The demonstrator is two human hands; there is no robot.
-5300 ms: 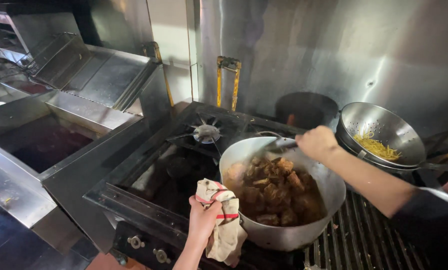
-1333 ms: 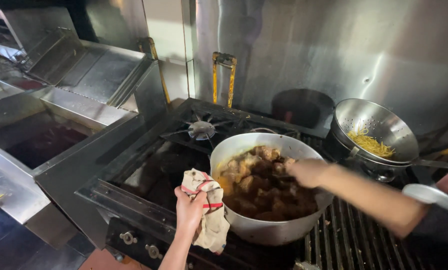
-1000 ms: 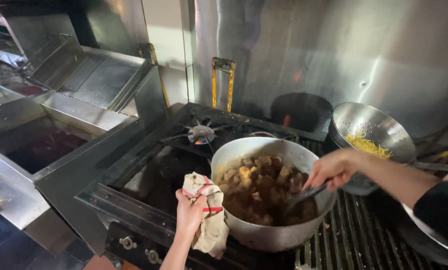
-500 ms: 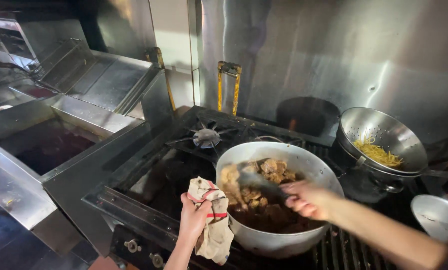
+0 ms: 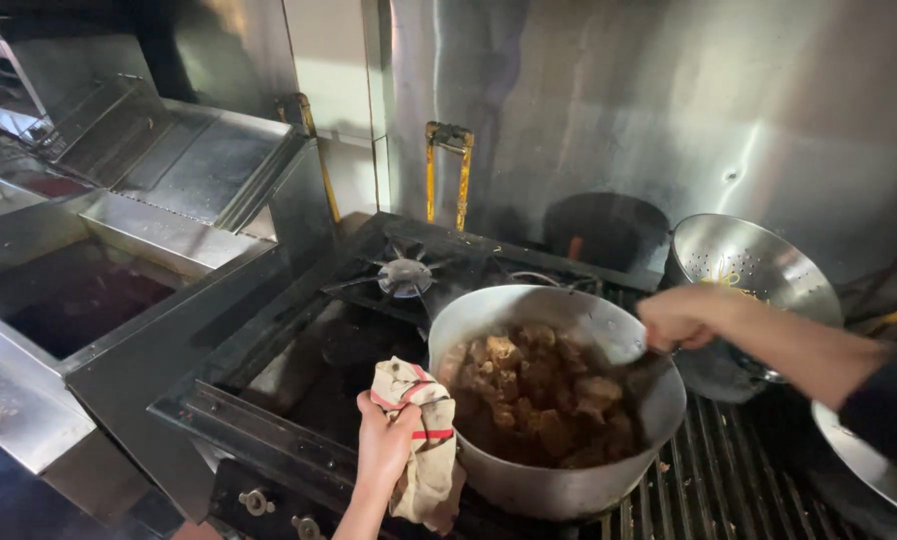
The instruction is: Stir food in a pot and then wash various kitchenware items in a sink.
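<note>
Single view, head-worn camera. Position: above and at the near edge of a stove point(image 5: 388, 330), looking down and forward toward a steel back wall point(image 5: 668, 110) at the far side. Range: close; a metal pot point(image 5: 558, 480) fills the near centre. Left: fryer wells point(image 5: 88, 290). Right: a colander point(image 5: 758, 270), partly cropped. No second view.

Right hand point(image 5: 680, 318) swung from pot's point(image 5: 558, 480) near side to far right rim, spoon point(image 5: 623, 352) dragged through meat.
</note>
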